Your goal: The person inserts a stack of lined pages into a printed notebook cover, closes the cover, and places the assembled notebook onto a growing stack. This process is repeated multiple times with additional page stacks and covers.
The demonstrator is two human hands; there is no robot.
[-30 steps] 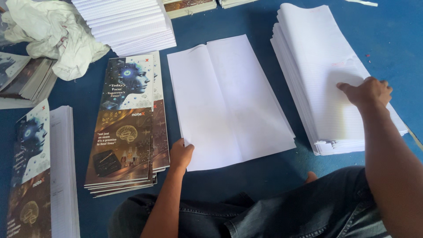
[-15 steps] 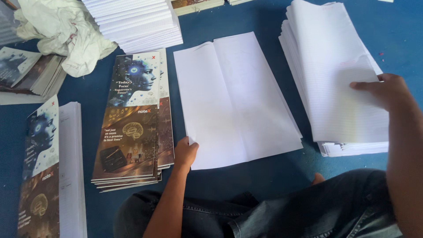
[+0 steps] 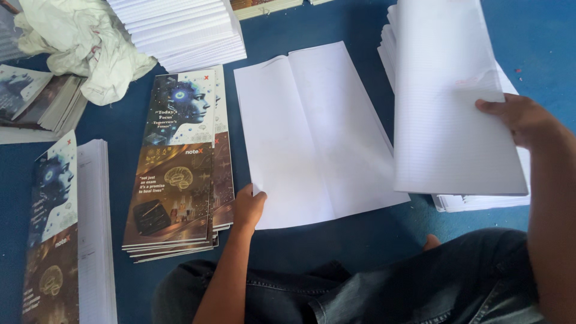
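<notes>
The right hand [image 3: 521, 120] is grasping a bundle of white ruled sheets [image 3: 450, 102] by its right edge, thumb laid over the top sheet and the other fingers hidden beneath, so that the bundle is lifted and tilted above the paper stack [image 3: 480, 201] on the right, whose near edge shows under it. The left hand [image 3: 247, 207] rests with its fingers curled over the near left corner of the opened white sheets [image 3: 312, 135] that lie flat in the middle of the blue floor [image 3: 354, 24], a fold line running along their length; whether those fingers pinch the corner or only press on it cannot be told. Just left of that hand lies a pile of printed covers [image 3: 177, 162], each long and narrow, the far half dark blue with a pale profile of a head and a white strip at the edge, the near half brown and gold with a brain drawing and small light lettering. Further left, at the near left corner, stands a stack of finished notebooks [image 3: 60, 240] with the same cover on top and white page edges facing right. Far left lies a crumpled white cloth [image 3: 84, 45], touching more covers [image 3: 36, 99] fanned out beside it. At the far side, behind the cover pile, sits a tall stack of white paper [image 3: 183, 30]. The person's jeans-clad legs [image 3: 390, 288] fill the near edge.
</notes>
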